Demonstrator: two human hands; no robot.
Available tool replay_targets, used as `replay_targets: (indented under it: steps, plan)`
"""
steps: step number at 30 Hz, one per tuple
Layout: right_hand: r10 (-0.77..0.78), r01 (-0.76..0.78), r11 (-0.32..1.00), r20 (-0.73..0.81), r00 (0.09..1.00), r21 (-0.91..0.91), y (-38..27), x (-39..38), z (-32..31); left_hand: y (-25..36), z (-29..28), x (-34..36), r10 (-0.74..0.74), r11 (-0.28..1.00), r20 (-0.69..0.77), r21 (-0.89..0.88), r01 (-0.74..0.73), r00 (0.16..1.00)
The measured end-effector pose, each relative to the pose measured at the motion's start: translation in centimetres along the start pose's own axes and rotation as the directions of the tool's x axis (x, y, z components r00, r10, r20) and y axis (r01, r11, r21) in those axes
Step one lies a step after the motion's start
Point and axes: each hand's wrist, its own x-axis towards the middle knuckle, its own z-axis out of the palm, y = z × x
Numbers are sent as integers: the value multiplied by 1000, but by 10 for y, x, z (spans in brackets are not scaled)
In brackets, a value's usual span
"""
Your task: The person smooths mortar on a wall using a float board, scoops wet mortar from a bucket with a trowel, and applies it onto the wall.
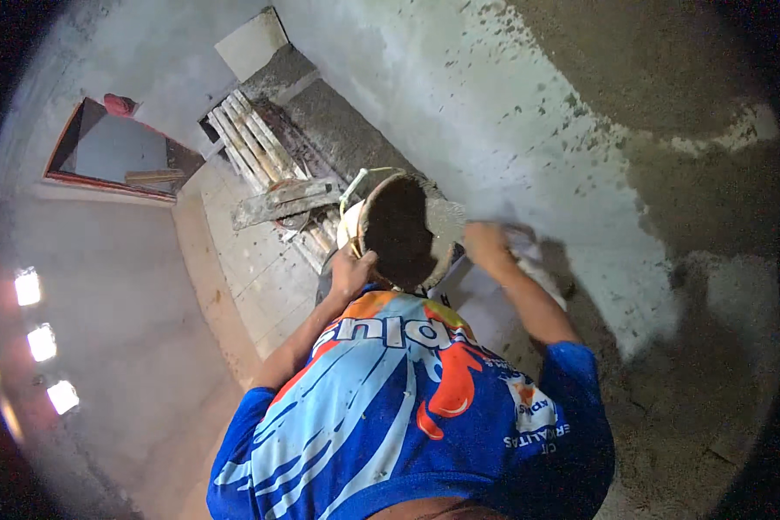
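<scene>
My left grip (pixel 353 270) is clamped on the rim of the white round bucket (pixel 350 224), with dark, damp-looking mortar (pixel 394 230) inside it. My right grip (pixel 487 244) is closed on a flat grey trowel (pixel 446 221) at the bucket's right edge. I'd best brace the rim and keep the blade level so little spills. Left of the bucket, rough grey planks (pixel 286 201) and pale round poles (pixel 251 130) crowd me; right of it, my elbow seems freer.
</scene>
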Motion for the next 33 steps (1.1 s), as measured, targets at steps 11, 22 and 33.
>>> replay_targets:
  steps: [11, 22, 33]
  plan:
    - [-44, 34, 741, -2, 999, 671, -28, -24, 16, -48, 12, 13, 66, 977, 16, -203, -61, 998]
    - [-88, 193, 645, -179, 980, 739, 103, -78, -298, -12, -2, -8, -29, 897, -148, -441, -40, 989]
    - [713, -99, 450, -291, 638, 887, 192, -123, -220, -50, -7, 21, 14, 994, -78, -111, -23, 997]
